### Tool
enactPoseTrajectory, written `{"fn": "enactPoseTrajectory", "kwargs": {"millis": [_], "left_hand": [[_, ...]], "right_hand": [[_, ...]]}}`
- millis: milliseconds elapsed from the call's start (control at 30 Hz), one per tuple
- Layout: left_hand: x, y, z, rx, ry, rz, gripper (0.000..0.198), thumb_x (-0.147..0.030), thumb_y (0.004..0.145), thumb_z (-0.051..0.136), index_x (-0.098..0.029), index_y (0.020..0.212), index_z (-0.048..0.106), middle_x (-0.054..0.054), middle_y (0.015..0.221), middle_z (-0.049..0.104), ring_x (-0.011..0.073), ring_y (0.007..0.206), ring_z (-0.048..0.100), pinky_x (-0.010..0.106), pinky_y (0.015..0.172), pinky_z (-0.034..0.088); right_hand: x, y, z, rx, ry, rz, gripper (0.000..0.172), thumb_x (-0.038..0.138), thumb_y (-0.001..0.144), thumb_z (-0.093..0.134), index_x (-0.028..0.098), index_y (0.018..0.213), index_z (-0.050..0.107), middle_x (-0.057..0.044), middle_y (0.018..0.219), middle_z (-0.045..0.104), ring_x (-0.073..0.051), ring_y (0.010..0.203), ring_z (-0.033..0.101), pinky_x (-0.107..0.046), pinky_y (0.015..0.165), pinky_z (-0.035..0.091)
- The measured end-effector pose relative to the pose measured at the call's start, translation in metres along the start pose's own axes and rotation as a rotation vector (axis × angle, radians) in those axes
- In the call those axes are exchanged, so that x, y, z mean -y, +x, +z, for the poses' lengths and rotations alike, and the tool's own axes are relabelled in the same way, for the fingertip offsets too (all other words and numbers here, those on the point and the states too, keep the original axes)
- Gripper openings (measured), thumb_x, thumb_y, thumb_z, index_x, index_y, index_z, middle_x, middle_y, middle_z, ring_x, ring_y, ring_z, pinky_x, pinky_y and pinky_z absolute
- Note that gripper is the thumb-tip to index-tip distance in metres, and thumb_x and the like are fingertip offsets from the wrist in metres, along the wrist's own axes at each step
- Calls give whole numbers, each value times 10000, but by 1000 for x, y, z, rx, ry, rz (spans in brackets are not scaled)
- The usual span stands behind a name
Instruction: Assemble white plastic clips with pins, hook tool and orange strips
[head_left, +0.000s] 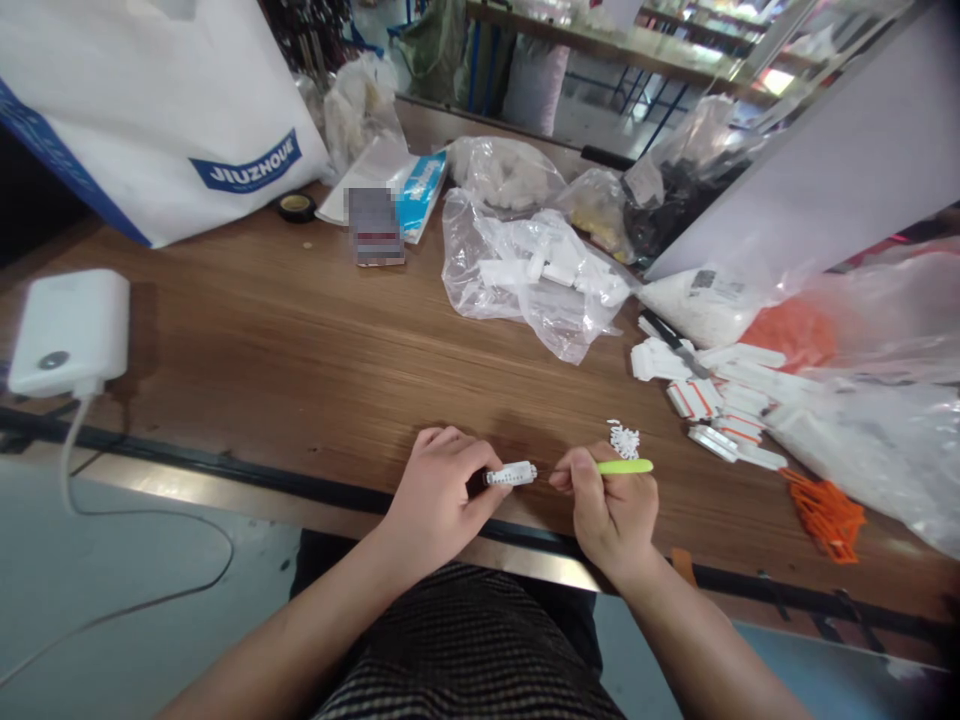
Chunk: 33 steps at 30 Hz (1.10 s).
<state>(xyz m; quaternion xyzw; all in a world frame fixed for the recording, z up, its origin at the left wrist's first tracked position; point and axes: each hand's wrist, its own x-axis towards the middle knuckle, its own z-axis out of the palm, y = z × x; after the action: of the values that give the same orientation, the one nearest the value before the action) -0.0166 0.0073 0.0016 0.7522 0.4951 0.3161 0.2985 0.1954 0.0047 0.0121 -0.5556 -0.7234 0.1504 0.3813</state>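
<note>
Near the table's front edge, my left hand (pixel 444 492) grips a small white plastic part (pixel 511 474) between thumb and fingers, with its free end toward the right. My right hand (pixel 613 500) is closed round a thin tool with a lime-green handle (pixel 626 467). The tool's slim dark tip points left at the end of the white part; whether it touches is too small to tell. Just behind my right hand lies a little pile of tiny white pieces (pixel 624 440).
White parts (pixel 697 398), a dark-handled knife (pixel 671 342) and orange strips (pixel 827 512) lie at the right. Clear plastic bags (pixel 540 270) line the back. A white power bank (pixel 71 330) with a cable and a large white bag (pixel 150 110) are at the left.
</note>
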Motion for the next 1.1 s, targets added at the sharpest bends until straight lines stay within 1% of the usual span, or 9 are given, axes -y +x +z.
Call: {"fn": "enactPoseTrajectory", "kwargs": {"millis": [100, 300, 667, 733, 900, 1100], "left_hand": [[0, 0, 0, 3, 6, 0, 74, -230, 870, 759, -239, 875, 686, -26, 832, 720, 209, 837, 616, 420, 879, 381], [0, 1, 1, -4, -1, 11, 86, -217, 864, 762, -243, 883, 682, -28, 827, 715, 208, 829, 612, 419, 873, 386], [-1, 1, 0, 9, -3, -3, 73, -227, 869, 756, -249, 878, 687, -22, 827, 725, 213, 831, 617, 429, 878, 386], [-1, 1, 0, 5, -4, 2, 76, -222, 867, 756, -246, 873, 684, -21, 830, 727, 213, 826, 619, 428, 877, 385], [1, 1, 1, -5, -10, 13, 92, -229, 874, 757, -236, 860, 665, -25, 829, 720, 210, 837, 620, 420, 874, 382], [1, 0, 1, 3, -4, 9, 85, -223, 873, 758, -244, 877, 676, -28, 852, 730, 209, 847, 623, 424, 885, 379]], "right_hand": [[3, 2, 0, 17, 2, -10, 381, 247, 1016, 451, 210, 702, 663, 18, 622, 687, -113, 549, 659, -237, 582, 495], [5, 1, -1, 2, 10, -7, 384, 265, 1015, 446, 211, 702, 662, 14, 602, 684, -123, 524, 656, -251, 557, 510], [4, 3, 0, 61, -10, -16, 372, 277, 1030, 429, 212, 732, 643, 10, 609, 685, -128, 523, 647, -252, 565, 506], [4, 3, 1, 77, -28, -38, 361, 277, 1030, 431, 208, 745, 642, 5, 613, 682, -133, 541, 651, -256, 572, 495], [6, 2, 1, 105, -77, -148, 343, 261, 1016, 454, 190, 736, 638, -15, 630, 677, -149, 570, 657, -270, 572, 465], [1, -2, -1, -13, -7, -55, 356, 231, 1010, 460, 209, 718, 662, 8, 626, 678, -128, 554, 649, -257, 593, 496]]}}
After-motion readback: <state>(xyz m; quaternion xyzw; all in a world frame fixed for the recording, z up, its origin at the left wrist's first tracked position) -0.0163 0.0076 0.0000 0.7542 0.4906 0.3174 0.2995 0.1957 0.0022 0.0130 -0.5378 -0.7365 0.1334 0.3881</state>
